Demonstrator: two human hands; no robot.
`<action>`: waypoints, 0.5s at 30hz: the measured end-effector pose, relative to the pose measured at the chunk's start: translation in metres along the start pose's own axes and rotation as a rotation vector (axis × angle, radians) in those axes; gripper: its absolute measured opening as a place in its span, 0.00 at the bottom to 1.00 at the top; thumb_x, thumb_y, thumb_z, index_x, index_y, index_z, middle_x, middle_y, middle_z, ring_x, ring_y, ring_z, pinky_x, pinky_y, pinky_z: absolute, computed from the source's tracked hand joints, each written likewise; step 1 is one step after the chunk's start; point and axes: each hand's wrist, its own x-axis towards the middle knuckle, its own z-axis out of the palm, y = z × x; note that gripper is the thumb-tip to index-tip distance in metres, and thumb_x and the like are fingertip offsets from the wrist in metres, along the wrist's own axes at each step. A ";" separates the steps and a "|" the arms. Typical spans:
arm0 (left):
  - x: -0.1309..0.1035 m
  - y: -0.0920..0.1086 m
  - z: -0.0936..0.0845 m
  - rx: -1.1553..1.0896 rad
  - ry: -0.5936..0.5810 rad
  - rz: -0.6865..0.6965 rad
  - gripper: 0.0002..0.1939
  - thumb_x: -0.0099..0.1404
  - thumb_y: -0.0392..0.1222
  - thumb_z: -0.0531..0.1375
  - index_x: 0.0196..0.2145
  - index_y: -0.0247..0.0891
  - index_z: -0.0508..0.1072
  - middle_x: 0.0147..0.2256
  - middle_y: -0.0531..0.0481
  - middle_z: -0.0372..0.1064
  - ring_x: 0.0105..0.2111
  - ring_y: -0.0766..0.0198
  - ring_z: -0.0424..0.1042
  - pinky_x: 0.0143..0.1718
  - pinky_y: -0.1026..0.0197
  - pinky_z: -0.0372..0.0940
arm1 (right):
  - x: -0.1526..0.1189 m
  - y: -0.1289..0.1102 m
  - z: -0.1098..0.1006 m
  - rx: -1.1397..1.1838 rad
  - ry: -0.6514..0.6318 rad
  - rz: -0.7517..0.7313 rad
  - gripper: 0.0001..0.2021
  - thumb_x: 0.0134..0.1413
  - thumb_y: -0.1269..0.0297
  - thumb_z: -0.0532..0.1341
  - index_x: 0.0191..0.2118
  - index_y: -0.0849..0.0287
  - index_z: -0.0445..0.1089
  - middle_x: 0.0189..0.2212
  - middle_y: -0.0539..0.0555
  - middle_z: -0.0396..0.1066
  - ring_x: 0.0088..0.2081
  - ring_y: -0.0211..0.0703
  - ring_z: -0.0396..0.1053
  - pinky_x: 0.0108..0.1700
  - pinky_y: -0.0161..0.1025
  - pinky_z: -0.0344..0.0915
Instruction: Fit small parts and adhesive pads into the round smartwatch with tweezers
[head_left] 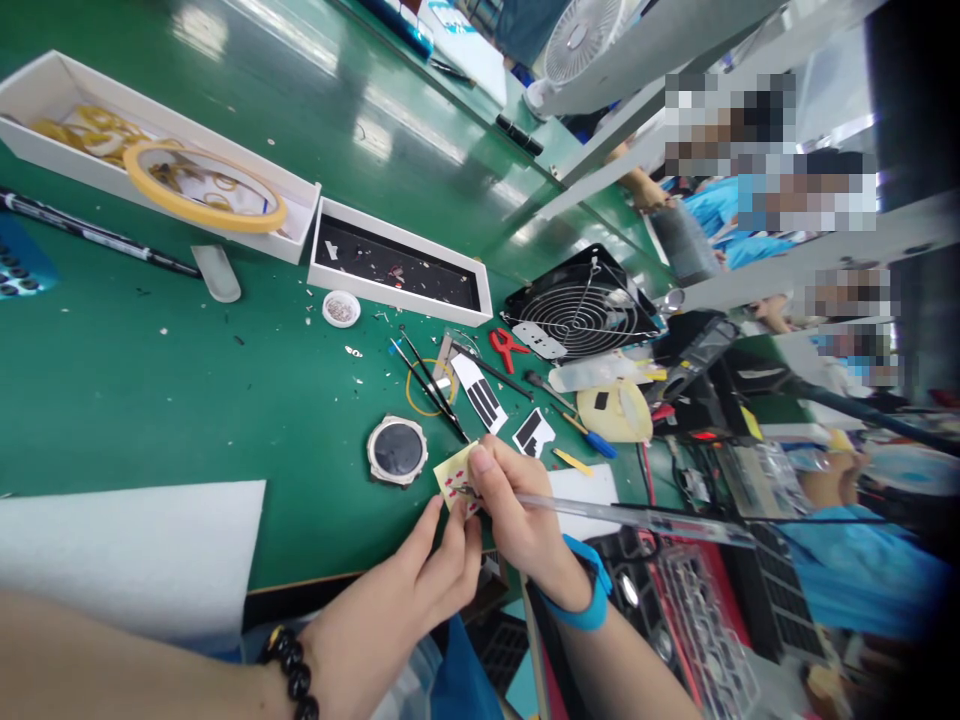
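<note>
A small pale-yellow sheet (452,472) with red marks, like stickers, lies between my hands. My left hand (409,585), wearing a black bead bracelet, has its fingertips closed at the sheet's lower edge; its thumb is hard to make out. Over the sheet, my right hand (517,510), with a blue wristband, is closed around a clear pen-like tool (637,515). Its thin tip touches or hovers over the red marks, and the right thumb overlaps the sheet. Just left of the sheet sits a round watch-like part (397,449) with a dark face. Black tweezers (431,385) lie behind it.
Two white boxes (390,290) stand behind, one holding yellow rings (202,190). Near them are a white cap (341,309), a red clamp (507,348) and a black fan (589,310). White foam (127,540) lies at left. Several people work beyond, at right.
</note>
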 end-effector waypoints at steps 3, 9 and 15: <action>-0.001 0.001 0.000 0.006 -0.003 -0.001 0.28 0.69 0.47 0.46 0.63 0.38 0.63 0.61 0.44 0.60 0.62 0.51 0.64 0.67 0.43 0.57 | 0.000 0.000 0.000 -0.002 0.013 0.018 0.22 0.73 0.56 0.50 0.25 0.57 0.54 0.19 0.45 0.53 0.21 0.34 0.52 0.23 0.36 0.50; -0.001 0.002 0.001 0.011 -0.002 0.006 0.29 0.67 0.48 0.47 0.63 0.38 0.63 0.61 0.43 0.59 0.62 0.50 0.63 0.68 0.40 0.56 | -0.002 0.002 0.001 -0.015 0.073 0.047 0.23 0.73 0.54 0.50 0.25 0.57 0.55 0.19 0.46 0.53 0.20 0.34 0.52 0.23 0.36 0.50; -0.001 0.002 0.000 -0.030 0.009 -0.018 0.28 0.68 0.47 0.48 0.63 0.38 0.64 0.62 0.44 0.60 0.62 0.51 0.64 0.67 0.44 0.57 | -0.001 0.000 0.000 -0.053 0.040 -0.013 0.23 0.74 0.56 0.50 0.24 0.58 0.54 0.19 0.46 0.53 0.21 0.33 0.52 0.23 0.36 0.49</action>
